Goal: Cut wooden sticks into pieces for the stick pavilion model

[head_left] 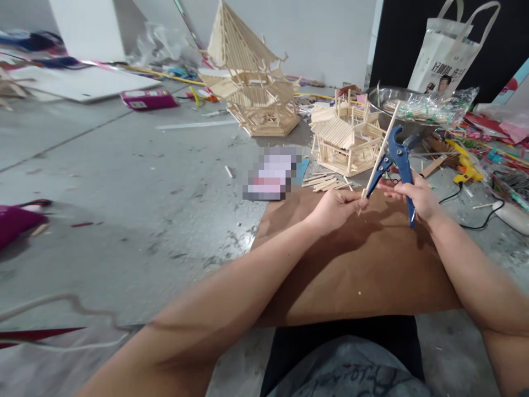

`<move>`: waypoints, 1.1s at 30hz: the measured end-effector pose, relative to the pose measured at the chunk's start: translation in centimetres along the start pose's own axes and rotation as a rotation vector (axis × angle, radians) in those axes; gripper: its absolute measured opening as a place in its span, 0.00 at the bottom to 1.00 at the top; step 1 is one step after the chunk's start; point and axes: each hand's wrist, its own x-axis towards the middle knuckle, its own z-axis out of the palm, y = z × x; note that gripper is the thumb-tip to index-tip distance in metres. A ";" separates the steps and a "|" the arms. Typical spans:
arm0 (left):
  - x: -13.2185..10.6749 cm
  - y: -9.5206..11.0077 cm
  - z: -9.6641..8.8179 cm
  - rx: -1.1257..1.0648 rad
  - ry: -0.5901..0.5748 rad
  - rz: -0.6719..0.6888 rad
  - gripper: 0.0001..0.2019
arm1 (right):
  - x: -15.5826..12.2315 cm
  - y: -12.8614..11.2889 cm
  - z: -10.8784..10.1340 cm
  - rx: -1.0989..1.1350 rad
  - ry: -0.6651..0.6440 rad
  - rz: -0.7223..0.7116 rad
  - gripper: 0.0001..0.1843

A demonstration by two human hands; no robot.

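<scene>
My left hand (pixel 336 208) is closed around the lower end of a long thin wooden stick (pixel 382 148), which slants up to the right. My right hand (pixel 417 196) grips the handles of a blue cutter (pixel 397 157), whose jaw sits against the stick near its middle. Both hands hover above a brown cardboard sheet (pixel 355 264) lying on the grey floor. Just beyond the hands stands a small stick-built pavilion (pixel 345 138), with a pile of short cut sticks (pixel 324 181) in front of it.
A taller stick-built pagoda (pixel 254 74) stands further back. A metal bowl with bagged sticks (pixel 413 107), a yellow glue gun (pixel 465 165) with a black cable, a white tote bag (pixel 450 47) and colourful clutter fill the right. A magenta box (pixel 149 99) lies at the left.
</scene>
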 end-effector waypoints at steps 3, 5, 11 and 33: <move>-0.1 0.0 0.3 -0.035 -0.008 -0.007 0.13 | -0.3 0.0 0.2 0.049 -0.065 0.018 0.17; -0.2 0.0 0.4 -0.058 -0.010 -0.023 0.13 | -0.5 -0.1 0.4 0.085 -0.154 0.064 0.17; -0.4 0.3 0.9 -0.098 -0.013 -0.051 0.13 | -0.6 0.5 1.8 0.108 -0.141 0.050 0.21; 0.6 -0.4 -1.9 0.272 0.424 0.052 0.16 | -0.2 1.6 0.2 -1.306 0.088 -0.370 0.37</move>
